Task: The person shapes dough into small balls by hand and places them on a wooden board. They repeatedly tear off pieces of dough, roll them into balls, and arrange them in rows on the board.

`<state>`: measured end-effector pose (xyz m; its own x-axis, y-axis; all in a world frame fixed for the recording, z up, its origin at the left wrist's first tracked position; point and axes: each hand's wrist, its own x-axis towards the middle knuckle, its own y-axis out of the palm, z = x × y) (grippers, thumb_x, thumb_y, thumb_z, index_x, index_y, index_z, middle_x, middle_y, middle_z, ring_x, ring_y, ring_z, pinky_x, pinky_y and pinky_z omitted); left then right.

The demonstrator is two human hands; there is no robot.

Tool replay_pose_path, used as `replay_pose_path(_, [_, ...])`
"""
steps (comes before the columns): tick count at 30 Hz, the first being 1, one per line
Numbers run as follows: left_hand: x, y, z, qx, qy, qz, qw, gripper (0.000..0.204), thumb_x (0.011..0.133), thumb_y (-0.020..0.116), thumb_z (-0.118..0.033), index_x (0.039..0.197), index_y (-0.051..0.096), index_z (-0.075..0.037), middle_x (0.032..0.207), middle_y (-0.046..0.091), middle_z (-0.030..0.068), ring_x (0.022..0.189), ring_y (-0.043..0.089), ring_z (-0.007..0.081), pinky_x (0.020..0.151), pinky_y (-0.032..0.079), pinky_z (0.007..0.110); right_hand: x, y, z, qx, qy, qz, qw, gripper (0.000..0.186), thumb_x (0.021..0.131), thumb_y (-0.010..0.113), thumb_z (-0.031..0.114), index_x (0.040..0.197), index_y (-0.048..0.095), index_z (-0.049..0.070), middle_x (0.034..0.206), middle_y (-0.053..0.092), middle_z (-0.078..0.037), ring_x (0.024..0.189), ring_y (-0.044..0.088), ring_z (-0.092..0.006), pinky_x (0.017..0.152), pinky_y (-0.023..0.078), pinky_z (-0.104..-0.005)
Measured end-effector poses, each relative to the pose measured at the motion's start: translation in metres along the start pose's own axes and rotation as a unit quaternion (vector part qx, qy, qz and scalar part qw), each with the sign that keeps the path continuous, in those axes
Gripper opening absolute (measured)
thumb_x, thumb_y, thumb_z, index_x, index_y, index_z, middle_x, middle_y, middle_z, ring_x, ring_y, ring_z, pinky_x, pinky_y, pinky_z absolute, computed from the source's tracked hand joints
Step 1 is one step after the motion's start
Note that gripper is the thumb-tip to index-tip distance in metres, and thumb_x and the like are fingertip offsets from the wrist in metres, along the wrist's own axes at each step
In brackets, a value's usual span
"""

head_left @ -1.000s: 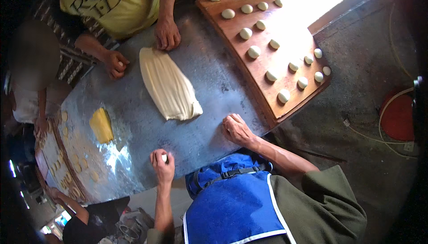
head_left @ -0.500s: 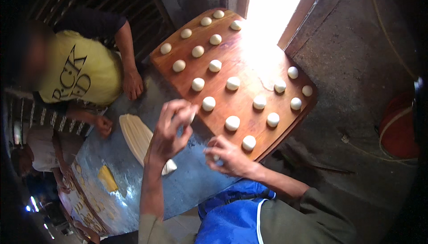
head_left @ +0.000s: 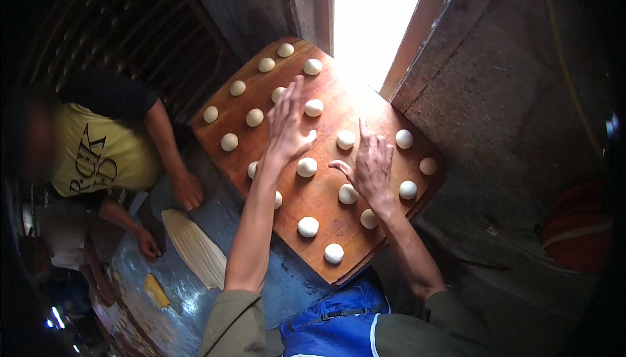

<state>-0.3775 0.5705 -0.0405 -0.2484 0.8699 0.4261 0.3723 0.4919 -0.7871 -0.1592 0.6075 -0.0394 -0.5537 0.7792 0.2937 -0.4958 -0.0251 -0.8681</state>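
Note:
A wooden board (head_left: 287, 207) carries several round white dough balls set out in loose rows. My left hand (head_left: 285, 125) is open over the board's middle, its fingers stretched out and thumb apart, partly covering a dough ball (head_left: 278, 95). Just right of its fingers sits another dough ball (head_left: 313, 108). My right hand (head_left: 373, 166) is also open, with index finger pointing away from me and thumb spread to the left. Close by its index finger rests a dough ball (head_left: 345, 139). Neither hand holds anything; some balls are partly hidden by my hands and forearms.
Left of the board, a blue table (head_left: 261, 279) bears a long strip of dough (head_left: 193, 246) and a yellow piece (head_left: 156, 290). A person in a yellow shirt (head_left: 107, 145) rests their hands at its far edge. Bright light enters through an opening (head_left: 378, 18) behind the board.
Both hands have moved forward from the table edge onto the board, and their fingers have opened. Two more dough balls now lie mid-board near my hands. The whole view has shifted.

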Motion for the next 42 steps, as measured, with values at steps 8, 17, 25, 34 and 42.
replay_pose_path(8, [-0.306, -0.139, -0.083, -0.148, -0.402, -0.225, 0.875, 0.064, 0.087, 0.063, 0.002, 0.147, 0.04, -0.002, 0.136, 0.059, 0.0161, 0.126, 0.056, 0.0273, 0.107, 0.042, 0.043, -0.14, 0.003, 0.12, 0.215, -0.209, 0.204, 0.932, 0.075, 0.082, 0.082, 0.033, 0.142, 0.049, 0.004, 0.123, 0.059, -0.015, 0.113, 0.056, -0.0331, 0.094, 0.045, -0.044])
replay_pose_path(17, [-0.573, -0.192, -0.122, -0.007, -0.609, -0.469, 0.639, 0.031, 0.091, 0.063, 0.003, 0.121, 0.058, -0.003, 0.121, 0.063, 0.0097, 0.109, 0.063, 0.0196, 0.089, 0.052, 0.033, -0.243, 0.152, 0.233, 0.16, -0.375, 0.284, 0.868, 0.077, 0.074, 0.082, 0.014, 0.142, 0.048, -0.001, 0.13, 0.052, -0.024, 0.119, 0.052, -0.0411, 0.098, 0.046, -0.0474])
replay_pose_path(25, [-0.511, -0.166, -0.024, -0.722, -0.496, -0.271, 0.398, 0.042, 0.107, 0.054, -0.038, 0.125, 0.062, -0.001, 0.108, 0.072, 0.0158, 0.102, 0.07, 0.0251, 0.091, 0.056, 0.038, -0.238, 0.107, 0.321, 0.151, -0.292, 0.387, 0.862, 0.056, 0.074, 0.075, 0.001, 0.126, 0.055, -0.004, 0.105, 0.069, -0.024, 0.096, 0.069, -0.0435, 0.081, 0.056, -0.0509])
replay_pose_path(34, [-0.525, -0.161, -0.003, -0.962, -0.233, -0.104, 0.094, 0.041, 0.107, 0.05, -0.048, 0.107, 0.058, -0.008, 0.088, 0.062, 0.0047, 0.088, 0.063, 0.0211, 0.085, 0.055, 0.041, -0.283, 0.071, 0.288, 0.462, 0.161, 0.542, 0.683, 0.045, 0.111, 0.044, 0.04, 0.12, 0.06, -0.001, 0.085, 0.07, -0.008, 0.077, 0.067, -0.0151, 0.075, 0.057, -0.0309])
replay_pose_path(42, [-0.536, -0.209, -0.023, -0.664, -0.524, 0.117, 0.521, 0.103, 0.09, 0.022, -0.088, 0.124, 0.064, 0.0, 0.112, 0.075, 0.0162, 0.1, 0.073, 0.0278, 0.092, 0.057, 0.045, -0.305, 0.109, 0.316, 0.533, 0.27, 0.568, 0.566, 0.034, 0.109, 0.05, 0.035, 0.096, 0.063, 0.006, 0.073, 0.063, 0.0, 0.057, 0.058, -0.014, 0.052, 0.047, -0.0307])
